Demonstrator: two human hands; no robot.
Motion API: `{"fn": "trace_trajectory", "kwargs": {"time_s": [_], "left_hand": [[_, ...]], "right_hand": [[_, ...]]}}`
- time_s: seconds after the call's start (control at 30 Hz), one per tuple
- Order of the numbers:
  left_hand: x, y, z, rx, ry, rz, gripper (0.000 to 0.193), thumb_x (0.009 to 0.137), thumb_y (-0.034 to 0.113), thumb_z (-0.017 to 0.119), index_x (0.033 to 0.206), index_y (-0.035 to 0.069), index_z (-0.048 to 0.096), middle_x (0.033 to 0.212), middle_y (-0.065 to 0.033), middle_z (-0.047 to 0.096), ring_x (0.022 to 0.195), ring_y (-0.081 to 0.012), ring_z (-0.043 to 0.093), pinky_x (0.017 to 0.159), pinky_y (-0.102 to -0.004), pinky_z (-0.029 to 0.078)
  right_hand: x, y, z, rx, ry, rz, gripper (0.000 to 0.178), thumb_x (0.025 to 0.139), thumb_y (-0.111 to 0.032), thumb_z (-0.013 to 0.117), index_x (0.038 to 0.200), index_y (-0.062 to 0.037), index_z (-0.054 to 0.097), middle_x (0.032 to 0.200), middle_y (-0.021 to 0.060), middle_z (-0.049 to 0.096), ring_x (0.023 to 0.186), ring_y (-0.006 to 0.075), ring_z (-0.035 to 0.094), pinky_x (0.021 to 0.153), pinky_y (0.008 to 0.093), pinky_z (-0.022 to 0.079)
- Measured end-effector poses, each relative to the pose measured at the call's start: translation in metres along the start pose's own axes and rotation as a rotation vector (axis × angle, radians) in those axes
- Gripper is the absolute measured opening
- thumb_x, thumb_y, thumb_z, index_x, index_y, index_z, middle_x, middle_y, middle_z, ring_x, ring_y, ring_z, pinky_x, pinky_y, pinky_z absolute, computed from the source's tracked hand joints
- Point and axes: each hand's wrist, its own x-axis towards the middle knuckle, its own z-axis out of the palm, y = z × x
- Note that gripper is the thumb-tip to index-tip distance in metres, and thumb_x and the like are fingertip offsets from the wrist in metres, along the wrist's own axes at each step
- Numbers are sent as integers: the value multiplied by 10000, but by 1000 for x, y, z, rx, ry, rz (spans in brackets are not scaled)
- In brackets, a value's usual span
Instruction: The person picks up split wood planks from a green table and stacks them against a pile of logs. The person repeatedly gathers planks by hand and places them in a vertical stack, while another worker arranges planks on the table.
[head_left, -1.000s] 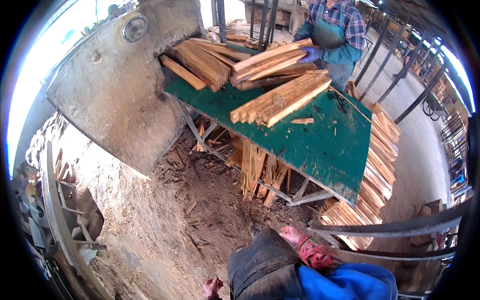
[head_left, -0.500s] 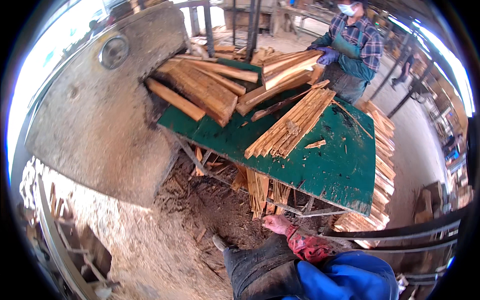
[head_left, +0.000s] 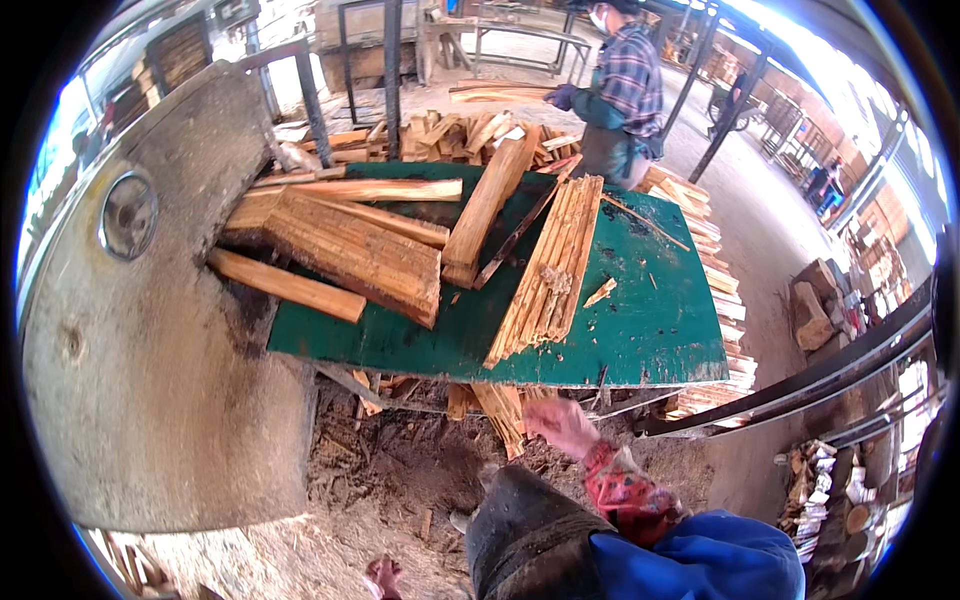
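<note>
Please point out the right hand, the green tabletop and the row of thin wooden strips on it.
Right hand (head_left: pixel 564 425): head view, middle of the hand.
Green tabletop (head_left: pixel 650 325): head view, bare surface at its right.
Wooden strips (head_left: pixel 533 304): head view, top side, near the middle.

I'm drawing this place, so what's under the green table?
Long wooden pieces, part of a metal frame and dark scraps show under the green table. Its top covers whatever lies farther back, and your right hand hides a little near the front.
</note>
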Motion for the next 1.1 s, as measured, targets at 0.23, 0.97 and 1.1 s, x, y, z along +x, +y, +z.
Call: {"fn": "trace_trajectory", "kwargs": {"time_s": [0.23, 0.97, 1.1], "left_hand": [[56, 88, 74, 38, -240, 94, 346, 903, 273, 673, 1110, 14, 574, 868, -161, 663, 759, -262, 682, 661, -386, 591], [133, 143, 12, 323, -345, -59, 276, 928, 250, 651, 740, 49, 670, 692, -52, 655, 621, -166, 603, 567, -305, 504], [174, 212, -20, 182, -169, -136, 295, 944, 227, 631, 786, -19, 670, 730, -93, 663, 661, -190, 626, 609, -309, 536]], "right_hand": [[224, -11, -33, -276, 331, -85, 420, 831, -279, 695, 1157, -32, 596, 982, 209, 626, 873, 374, 639, 751, 446, 522], [366, 59, -49, -930, 156, 677, 395, 792, -162, 622, 1122, -2, 474, 1006, 259, 679, 978, 388, 670, 815, 483, 526], [351, 62, -77, -556, 404, 653, 523, 680, -175, 719, 1137, -16, 518, 950, 218, 672, 876, 341, 678, 772, 422, 532]]}}
